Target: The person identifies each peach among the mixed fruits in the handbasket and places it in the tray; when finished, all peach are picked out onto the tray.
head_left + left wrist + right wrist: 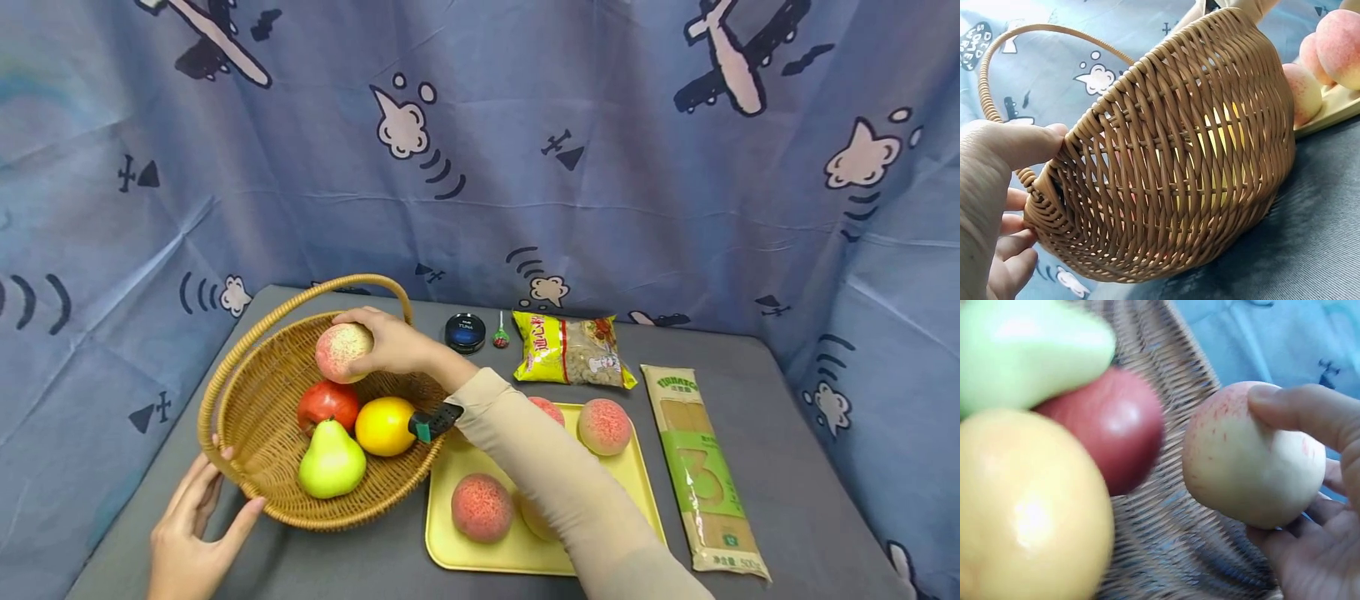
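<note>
A pink-and-cream peach (343, 352) is gripped in my right hand (393, 342), over the inside of the wicker basket (255, 446). In the right wrist view the thumb lies on one side of this peach (1247, 462), with fingers around the other. Below it in the basket are a red apple (328, 404), a green pear (332, 462) and a yellow-orange fruit (385, 426). At the basket's near left, my left hand (197, 525) pinches the rim beside the handle's base. The left wrist view shows the thumb (1035, 144) on the rim and fingers on the far side.
Right of the basket, a yellow tray (450, 557) holds several peaches (482, 508), partly hidden by my right sleeve. Behind are a tuna tin (465, 332), a lollipop (501, 337) and a yellow snack bag (573, 350). A noodle packet (703, 471) lies at the right.
</note>
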`<control>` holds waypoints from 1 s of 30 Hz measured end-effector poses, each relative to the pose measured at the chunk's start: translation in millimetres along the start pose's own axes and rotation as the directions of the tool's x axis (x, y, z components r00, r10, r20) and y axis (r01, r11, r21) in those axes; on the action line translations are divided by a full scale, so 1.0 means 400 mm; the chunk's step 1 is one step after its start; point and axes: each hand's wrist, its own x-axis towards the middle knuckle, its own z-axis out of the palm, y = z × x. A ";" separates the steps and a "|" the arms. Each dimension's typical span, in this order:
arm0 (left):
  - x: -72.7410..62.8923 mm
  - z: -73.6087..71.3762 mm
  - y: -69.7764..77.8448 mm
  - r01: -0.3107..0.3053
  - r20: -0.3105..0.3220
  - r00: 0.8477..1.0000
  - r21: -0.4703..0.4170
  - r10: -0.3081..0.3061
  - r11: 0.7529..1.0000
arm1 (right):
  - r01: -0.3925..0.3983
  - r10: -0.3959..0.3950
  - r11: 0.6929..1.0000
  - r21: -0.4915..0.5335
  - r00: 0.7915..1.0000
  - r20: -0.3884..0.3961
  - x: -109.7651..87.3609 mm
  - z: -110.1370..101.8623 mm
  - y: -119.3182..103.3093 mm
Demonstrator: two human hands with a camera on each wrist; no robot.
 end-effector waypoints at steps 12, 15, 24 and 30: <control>-0.001 -0.001 -0.008 -0.027 -0.033 0.999 -0.022 0.027 0.999 | 0.203 -0.186 0.965 0.164 0.976 -0.114 -0.120 -0.073 -0.041; -0.004 0.001 -0.007 -0.018 -0.036 0.999 -0.024 0.017 1.000 | 0.235 -0.204 0.944 0.232 0.968 -0.149 -0.171 -0.091 -0.040; -0.012 0.006 0.005 -0.065 -0.058 0.996 -0.026 0.063 0.998 | 0.348 -0.244 0.864 0.364 0.922 -0.302 -0.353 -0.132 0.025; -0.016 0.014 0.014 -0.043 -0.086 0.996 -0.031 0.040 0.999 | 0.329 -0.159 0.851 0.409 0.905 -0.395 -0.493 -0.132 0.083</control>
